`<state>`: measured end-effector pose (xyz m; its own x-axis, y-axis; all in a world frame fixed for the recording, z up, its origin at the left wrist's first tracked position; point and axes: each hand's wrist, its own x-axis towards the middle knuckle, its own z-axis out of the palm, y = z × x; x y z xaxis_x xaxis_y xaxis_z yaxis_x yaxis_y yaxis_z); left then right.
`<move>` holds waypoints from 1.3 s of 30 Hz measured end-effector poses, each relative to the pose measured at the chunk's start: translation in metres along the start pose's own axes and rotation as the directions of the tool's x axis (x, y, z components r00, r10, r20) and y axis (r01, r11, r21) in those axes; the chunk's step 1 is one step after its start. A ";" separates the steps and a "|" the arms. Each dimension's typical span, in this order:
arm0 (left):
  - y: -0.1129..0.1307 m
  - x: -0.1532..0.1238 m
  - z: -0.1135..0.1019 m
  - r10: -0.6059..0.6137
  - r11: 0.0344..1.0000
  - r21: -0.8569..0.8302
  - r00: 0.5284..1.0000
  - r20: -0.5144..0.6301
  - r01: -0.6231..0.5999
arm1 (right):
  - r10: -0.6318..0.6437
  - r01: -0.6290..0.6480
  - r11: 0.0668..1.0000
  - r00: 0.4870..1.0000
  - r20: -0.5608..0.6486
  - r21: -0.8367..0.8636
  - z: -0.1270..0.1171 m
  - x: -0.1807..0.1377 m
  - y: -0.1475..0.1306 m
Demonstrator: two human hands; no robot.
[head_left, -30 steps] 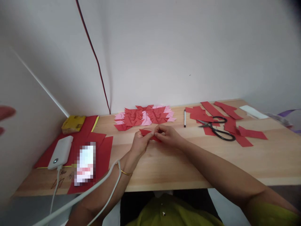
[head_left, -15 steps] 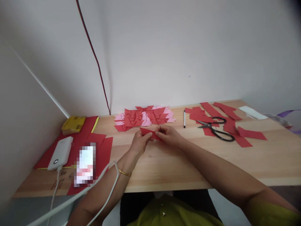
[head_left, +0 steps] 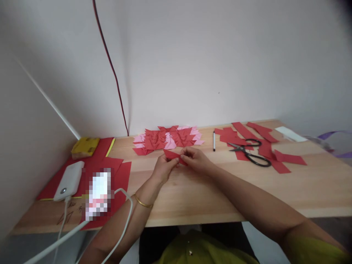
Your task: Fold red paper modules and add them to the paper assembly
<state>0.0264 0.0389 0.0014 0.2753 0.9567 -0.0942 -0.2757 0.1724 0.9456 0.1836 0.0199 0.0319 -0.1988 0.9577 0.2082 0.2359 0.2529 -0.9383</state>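
A small piece of folded red paper point(head_left: 171, 154) is pinched between my two hands above the middle of the table. My left hand point(head_left: 162, 168) grips its left part, thumb on top. My right hand point(head_left: 195, 160) presses the right part between thumb and fingers, close against the left thumb. The fingers cover much of the paper's lower and right side. Just behind my hands lie rows of folded red and pink paper pieces point(head_left: 156, 139), packed side by side along the wall.
Black-handled scissors point(head_left: 242, 149) rest among red paper strips point(head_left: 271, 128) on the right, near a marker pen point(head_left: 214, 141) and a white strip point(head_left: 290, 134). Leftward are red sheets point(head_left: 125, 176), a power bank point(head_left: 70, 179), a yellow packet point(head_left: 85, 146) and a blurred-out device with a white cable point(head_left: 62, 240).
My fingertips have drawn slightly closer together on the red paper, with the right thumb shifting left. The view has tilted a little; the things on the table lie as before.
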 end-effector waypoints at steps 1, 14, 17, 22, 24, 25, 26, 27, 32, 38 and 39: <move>0.000 0.000 0.000 0.005 1.000 -0.010 1.000 -0.006 -0.005 | 0.003 -0.003 1.000 1.000 0.008 0.003 0.000 0.000 0.000; 0.005 -0.003 0.004 0.005 0.999 0.043 1.000 -0.002 -0.005 | 0.022 -0.022 1.000 0.999 0.025 -0.001 0.000 0.000 0.003; 0.007 -0.004 0.003 0.016 1.000 -0.012 1.000 0.019 -0.016 | 0.036 -0.038 0.999 0.999 0.033 0.040 -0.001 0.000 0.003; 0.007 -0.001 0.000 0.084 0.996 -0.012 0.996 -0.018 -0.085 | 0.048 -0.049 0.998 0.999 0.023 0.045 -0.003 0.001 0.002; 0.006 -0.001 -0.001 0.115 0.993 0.003 0.993 -0.015 -0.115 | 0.041 -0.044 0.996 0.998 0.048 0.076 -0.004 0.001 0.001; 0.007 -0.001 -0.001 0.126 0.992 -0.001 0.992 -0.012 -0.126 | 0.039 -0.046 0.993 0.997 0.069 0.105 -0.004 0.001 0.000; 0.007 -0.001 0.000 0.130 0.991 -0.012 0.991 -0.007 -0.130 | 0.040 -0.053 0.989 0.995 0.090 0.140 -0.005 0.001 0.000; 0.008 -0.002 0.001 0.127 0.992 -0.025 0.992 0.000 -0.127 | 0.045 -0.062 0.984 0.994 0.102 0.170 -0.005 0.001 0.000; 0.012 -0.007 0.010 0.037 0.997 0.067 0.999 0.027 -0.038 | 0.100 -0.101 0.983 0.995 0.012 0.155 -0.009 0.003 0.007; 0.006 0.001 0.023 -0.060 0.992 0.108 0.997 -0.043 0.064 | 0.001 0.001 0.999 0.999 -0.039 0.038 -0.007 0.004 0.016; 0.004 0.002 0.023 -0.055 0.993 0.106 0.997 -0.049 0.060 | -0.020 0.020 1.000 0.999 -0.045 0.007 -0.007 0.004 0.018</move>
<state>0.0469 0.0361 0.0124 0.2448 0.9561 -0.1610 -0.1595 0.2035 0.9660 0.1933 0.0291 0.0180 -0.1609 0.9576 0.2389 0.2255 0.2713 -0.9357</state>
